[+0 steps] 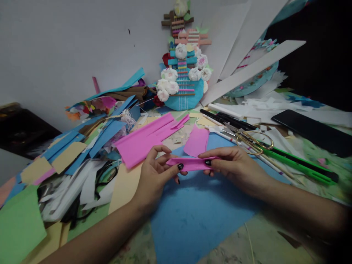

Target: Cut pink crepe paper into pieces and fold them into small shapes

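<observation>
Between my two hands is a narrow folded strip of pink paper (pixel 192 164), held level above a blue paper sheet (pixel 198 216). My left hand (pixel 161 167) pinches its left end, thumb in front and fingers behind. The right end is gripped by my right hand (pixel 231 165) between thumb and fingers. Just behind the strip lies a small cut piece of pink paper (pixel 196 141). Further left, a larger folded pink sheet (pixel 145 141) rests on the table, close to my left hand.
Gold-handled scissors (pixel 254 141), black pens (pixel 233 121) and a green cutter (pixel 299 163) lie to the right, with a black phone (pixel 313 128) beyond. A blue paper guitar with white flowers (pixel 184 91) leans on the wall. Paper scraps and a green sheet (pixel 22 223) crowd the left.
</observation>
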### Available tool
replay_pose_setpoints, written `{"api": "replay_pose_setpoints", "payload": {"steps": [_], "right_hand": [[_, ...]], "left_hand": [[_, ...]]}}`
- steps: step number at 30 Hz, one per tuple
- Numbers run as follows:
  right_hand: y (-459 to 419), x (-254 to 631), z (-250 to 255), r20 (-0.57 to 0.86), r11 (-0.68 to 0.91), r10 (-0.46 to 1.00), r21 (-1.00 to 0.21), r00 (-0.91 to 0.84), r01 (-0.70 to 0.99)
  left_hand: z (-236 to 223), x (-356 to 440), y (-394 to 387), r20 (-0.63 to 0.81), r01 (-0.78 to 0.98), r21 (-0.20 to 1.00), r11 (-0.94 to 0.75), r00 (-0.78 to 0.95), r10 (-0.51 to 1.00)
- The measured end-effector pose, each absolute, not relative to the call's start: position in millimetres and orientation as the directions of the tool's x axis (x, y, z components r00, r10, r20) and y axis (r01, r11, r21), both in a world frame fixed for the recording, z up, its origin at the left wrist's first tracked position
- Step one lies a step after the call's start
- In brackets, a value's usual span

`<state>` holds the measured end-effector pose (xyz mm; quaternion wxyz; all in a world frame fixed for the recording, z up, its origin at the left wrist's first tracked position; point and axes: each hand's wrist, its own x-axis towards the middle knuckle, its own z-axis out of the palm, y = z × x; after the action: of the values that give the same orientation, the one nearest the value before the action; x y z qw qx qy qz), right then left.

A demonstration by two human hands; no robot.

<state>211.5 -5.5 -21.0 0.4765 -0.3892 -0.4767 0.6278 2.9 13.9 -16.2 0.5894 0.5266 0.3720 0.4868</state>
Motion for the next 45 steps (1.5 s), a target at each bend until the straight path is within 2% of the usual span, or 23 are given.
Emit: {"api": "replay_pose_setpoints", "payload": {"steps": [6,11,16,22,28,33,36,41,45], "right_hand": [[-4.8,210.4,-21.1,-0.038,-0.086,0.974,-0.973,-0.222,-0.212],[-5.8,209.2,-17.8,-0.033,-0.077,0.979,-0.973,-0.201,-0.216],[-8.4,211.7,-16.0,0.036,-0.028,0.974,-0.962,-0.225,-0.273],[-5.7,212.9,-19.8,0.059,0.063,0.984,-0.998,-0.170,0.017],[-3.3,209.9,-22.0,0.069,0.080,0.992,-0.992,-0.106,0.096],[-0.4,212.5,-22.7,-0.009,0.032,0.984,-0.974,-0.176,0.226],[1.0,214.7,-22.0,-0.040,0.001,0.981,-0.978,-0.188,0.210],[1.2,215.2,-20.3,-0.056,-0.047,0.974,-0.998,-0.219,0.047],[0.8,213.8,-17.6,-0.052,-0.053,0.966,-0.999,-0.254,0.003]], "left_hand": [[-12.0,3.7,14.5,-0.028,-0.172,0.981,0.086,0.317,0.948],[-10.7,-0.2,17.6,-0.122,-0.252,0.941,0.226,0.369,0.921],[-7.9,-1.9,18.4,-0.103,-0.390,0.880,0.273,0.404,0.909],[-14.4,2.5,17.7,-0.065,-0.247,0.958,0.144,0.304,0.950],[-18.7,1.3,21.0,-0.029,-0.172,0.982,0.075,0.258,0.966],[-18.8,-2.5,22.0,-0.029,-0.141,0.988,0.068,0.257,0.966],[-19.1,-4.4,23.0,-0.030,-0.151,0.986,0.070,0.254,0.967],[-18.3,-6.3,27.1,-0.038,-0.191,0.979,0.077,0.203,0.978],[-17.7,-7.2,29.9,-0.085,-0.250,0.960,0.125,0.165,0.983]]}}
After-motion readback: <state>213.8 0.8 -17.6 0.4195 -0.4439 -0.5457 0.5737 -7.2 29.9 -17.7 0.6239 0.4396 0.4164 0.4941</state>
